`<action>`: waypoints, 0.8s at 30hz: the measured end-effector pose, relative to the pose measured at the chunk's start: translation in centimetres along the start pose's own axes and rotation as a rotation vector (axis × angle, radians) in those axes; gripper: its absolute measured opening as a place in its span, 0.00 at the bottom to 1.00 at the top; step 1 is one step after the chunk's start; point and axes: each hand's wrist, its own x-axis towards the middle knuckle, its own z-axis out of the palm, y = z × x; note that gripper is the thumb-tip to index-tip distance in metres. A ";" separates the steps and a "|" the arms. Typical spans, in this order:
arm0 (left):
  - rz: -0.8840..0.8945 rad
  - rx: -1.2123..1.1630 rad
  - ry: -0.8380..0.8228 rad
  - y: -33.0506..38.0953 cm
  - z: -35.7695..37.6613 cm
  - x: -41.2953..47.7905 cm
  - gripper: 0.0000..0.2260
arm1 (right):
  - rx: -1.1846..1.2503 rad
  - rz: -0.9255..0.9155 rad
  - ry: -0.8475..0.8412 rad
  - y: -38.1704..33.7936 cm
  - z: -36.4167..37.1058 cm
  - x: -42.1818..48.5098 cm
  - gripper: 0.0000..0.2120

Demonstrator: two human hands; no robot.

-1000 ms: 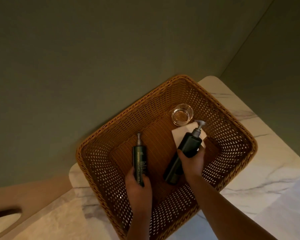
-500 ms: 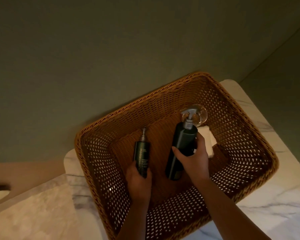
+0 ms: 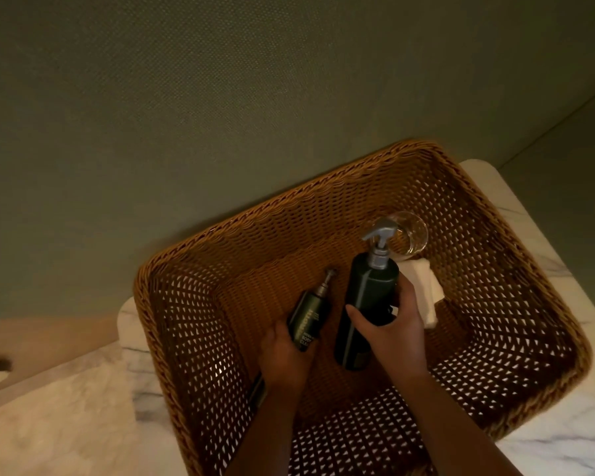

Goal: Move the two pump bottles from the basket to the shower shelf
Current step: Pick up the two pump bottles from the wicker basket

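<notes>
A brown wicker basket point(image 3: 200, 262) stands on a white marble surface. Inside it my left hand point(image 3: 282, 355) grips the lower part of a small dark pump bottle point(image 3: 308, 316) with pale lettering, tilted to the right. My right hand point(image 3: 392, 333) is wrapped around the middle of a taller dark pump bottle point(image 3: 364, 297) with a grey pump head; it is held nearly upright above the basket floor. No shower shelf is in view.
A clear glass point(image 3: 411, 235) and a folded white cloth point(image 3: 423, 290) lie in the basket behind the tall bottle. The marble top point(image 3: 557, 444) runs under the basket. A green wall point(image 3: 220, 115) rises close behind. A wooden ledge point(image 3: 49, 334) sits at the left.
Both hands have raised their bottles. The tall bottle went from tilted to nearly upright and now hides part of the glass. The small bottle leans more to the right.
</notes>
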 end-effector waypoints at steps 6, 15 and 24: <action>0.042 -0.083 -0.018 0.3 -0.5 0.2 0.23 | -0.017 0.022 -0.022 0.0 -0.3 -0.3 0.36; -0.030 -0.282 0.059 1.8 -4.1 -3.8 0.23 | -0.018 -0.058 -0.010 -3.9 -2.4 -1.1 0.35; 0.009 -0.487 0.168 5.9 -10.4 -10.4 0.23 | -0.044 -0.164 -0.117 -11.0 -5.5 -4.3 0.36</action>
